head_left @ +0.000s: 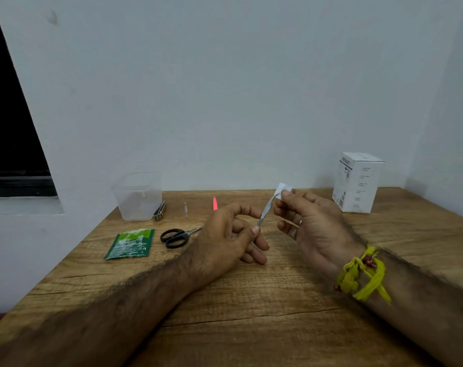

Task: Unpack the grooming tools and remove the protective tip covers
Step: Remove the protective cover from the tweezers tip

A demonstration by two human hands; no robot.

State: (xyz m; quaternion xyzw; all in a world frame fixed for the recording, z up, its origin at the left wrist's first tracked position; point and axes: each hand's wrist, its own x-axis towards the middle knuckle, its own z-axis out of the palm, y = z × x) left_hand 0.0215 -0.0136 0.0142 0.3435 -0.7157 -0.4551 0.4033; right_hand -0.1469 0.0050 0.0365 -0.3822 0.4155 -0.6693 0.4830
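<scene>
My left hand pinches the lower end of a slim metal tool between thumb and fingers, above the middle of the wooden table. My right hand pinches a small clear tip cover at the tool's upper end. On the table to the left lie black-handled scissors, a nail clipper, a thin metal pick and a pink stick. A green torn pouch lies flat near the left edge.
A clear plastic container stands at the back left beside the clipper. A white carton stands at the back right against the wall. A yellow thread band is tied round my right wrist.
</scene>
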